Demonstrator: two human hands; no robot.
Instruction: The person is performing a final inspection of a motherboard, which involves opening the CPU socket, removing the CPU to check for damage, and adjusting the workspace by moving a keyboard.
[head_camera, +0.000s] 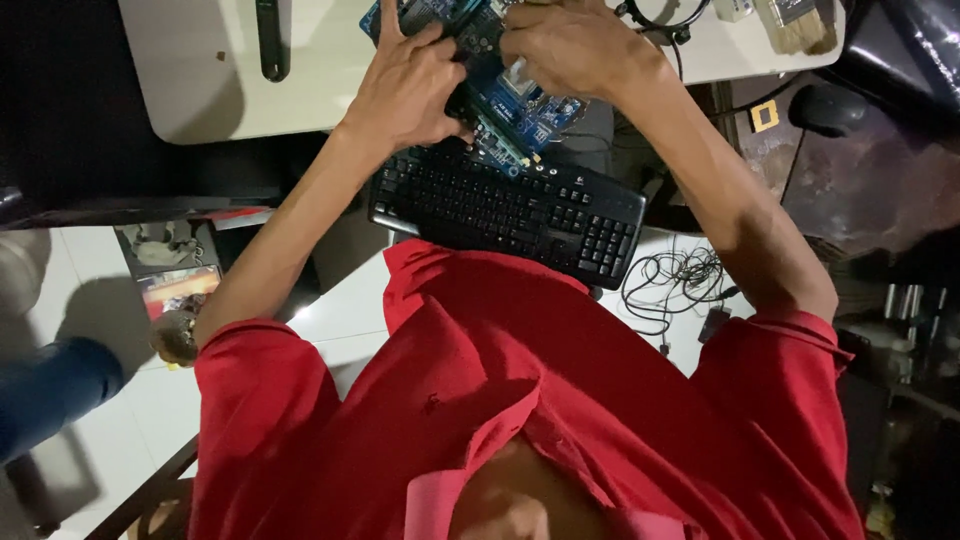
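A blue circuit board (515, 105) with slots and connectors lies at the near edge of a white table (200, 90), partly over a black keyboard (510, 205). My left hand (408, 85) rests flat on the board's left side, fingers spread over it. Over the board's upper right part my right hand (575, 45) bends, fingertips pressing down on a component I cannot make out. Both forearms reach forward from my red shirt, which fills the lower half of the view.
A black handle-like tool (272, 38) lies on the table at left. A brush (795, 22) and a black cable loop sit at the far right. Tangled black cables (680, 280) lie on the white floor. Dark clutter fills the right side.
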